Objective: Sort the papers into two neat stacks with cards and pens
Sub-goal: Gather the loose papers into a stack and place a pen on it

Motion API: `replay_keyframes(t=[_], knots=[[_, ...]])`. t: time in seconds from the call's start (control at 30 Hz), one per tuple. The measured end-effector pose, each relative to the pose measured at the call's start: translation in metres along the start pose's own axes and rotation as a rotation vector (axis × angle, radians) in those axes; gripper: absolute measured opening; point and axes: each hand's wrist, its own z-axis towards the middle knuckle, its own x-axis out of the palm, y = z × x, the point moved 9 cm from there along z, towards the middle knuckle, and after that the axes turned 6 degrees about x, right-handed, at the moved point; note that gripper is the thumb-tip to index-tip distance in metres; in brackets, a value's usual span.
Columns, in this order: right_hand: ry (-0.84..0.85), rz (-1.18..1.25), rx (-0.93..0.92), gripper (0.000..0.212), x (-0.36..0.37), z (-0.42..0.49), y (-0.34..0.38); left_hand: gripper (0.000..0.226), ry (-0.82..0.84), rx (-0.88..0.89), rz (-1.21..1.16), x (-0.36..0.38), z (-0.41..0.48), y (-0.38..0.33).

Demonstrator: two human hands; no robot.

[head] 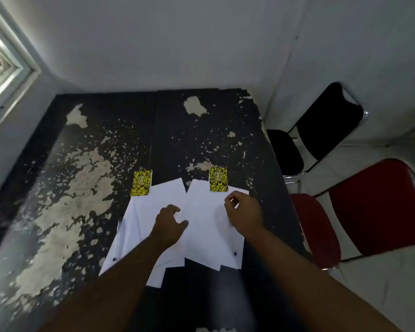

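Note:
Two loose piles of white paper lie side by side on the worn black table (86, 144): a left pile (139, 226) and a right pile (209, 236), their sheets askew. A yellow-and-black card (141, 183) rests at the left pile's top left corner. A second such card (218, 179) lies on the right pile's top edge. Small dark pen tips show near the left pile's lower edge (114, 259) and the right pile's lower right (235, 254). My left hand (169, 222) hovers between the piles with fingers spread. My right hand (243, 212) is curled over the right pile; whether it pinches a sheet is unclear.
A black chair (321, 130) and a red chair (374, 212) stand right of the table. A white wall runs behind the table's far edge, and a window frame (7, 68) is at the upper left. The tabletop's paint is peeled in pale patches.

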Motion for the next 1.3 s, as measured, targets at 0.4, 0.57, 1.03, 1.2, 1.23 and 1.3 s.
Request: replay_keyframes(t=[0.4,0.57,1.03,1.2,1.23,1.3], knots=[[0.224,-0.108,0.265,0.025,0.091,0.023,-0.114,0.108,0.081,-0.248,0.415,0.065,0.027,0.036],[0.253,-0.109,0.313,0.025,0.11,0.017,-0.135,0.084,0.13,-0.275,0.224,0.074,0.031,0.044],[0.255,-0.183,0.419,0.013,0.089,0.009,-0.151,0.054,0.431,-0.348,-0.392,0.04,0.005,0.005],[0.321,-0.161,0.416,0.033,0.078,-0.005,-0.125,0.055,0.472,-0.242,-0.476,-0.011,-0.008,-0.021],[0.316,-0.137,0.404,0.035,0.076,-0.008,-0.115,0.052,0.473,-0.22,-0.484,-0.023,-0.012,-0.028],[0.304,-0.039,0.411,0.041,0.07,-0.012,-0.092,0.05,0.485,-0.187,-0.5,-0.041,-0.018,-0.039]])
